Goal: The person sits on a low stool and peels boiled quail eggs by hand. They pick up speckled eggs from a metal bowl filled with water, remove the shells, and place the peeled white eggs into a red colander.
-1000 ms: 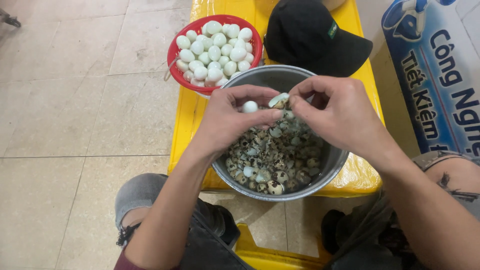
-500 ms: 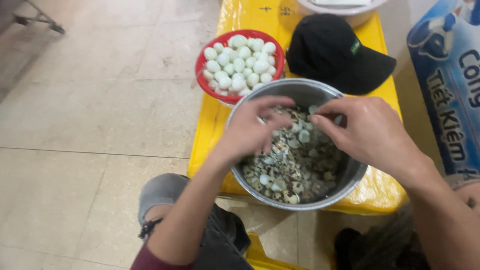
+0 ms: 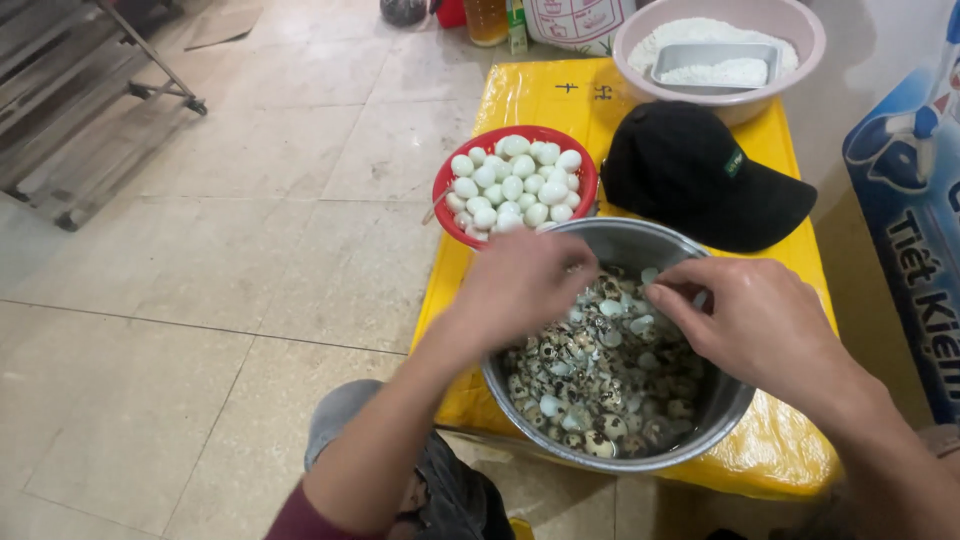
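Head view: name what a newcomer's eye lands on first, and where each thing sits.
The steel bowl of speckled eggs and shell bits sits at centre, with the left hand and right hand over it. Behind it on the yellow table stands a red bowl heaped with peeled white eggs, a black cap beside it.

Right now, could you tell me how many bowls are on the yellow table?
3: a steel bowl of speckled shells nearest, under both hands; a red bowl of peeled eggs behind it; a pink bowl of white powder at the far end.
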